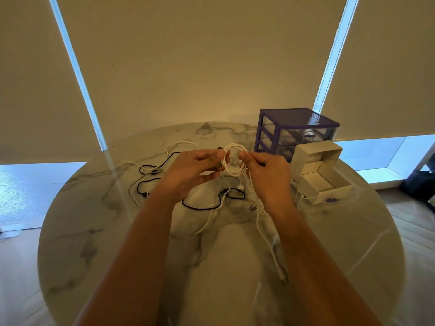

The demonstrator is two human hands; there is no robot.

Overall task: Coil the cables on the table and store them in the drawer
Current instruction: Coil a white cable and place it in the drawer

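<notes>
A white cable (231, 158) is wound into a small coil, held up above the round marble table (98, 243). My left hand (197, 168) pinches the coil's left side and my right hand (266, 170) pinches its right side. The cable's loose tail (263, 229) hangs down past my right wrist to the tabletop. Black cables (207, 207) and another white cable (181, 145) lie tangled on the table under and behind my hands. A purple drawer unit (294, 130) stands at the back right, with a clear drawer (329, 184) pulled out in front of it.
A white cardboard box (315, 151) sits open beside the drawer unit, part of it in the pulled-out drawer. Window blinds hang behind the table. Wooden floor shows on both sides, and a dark bag (421, 184) lies at the far right.
</notes>
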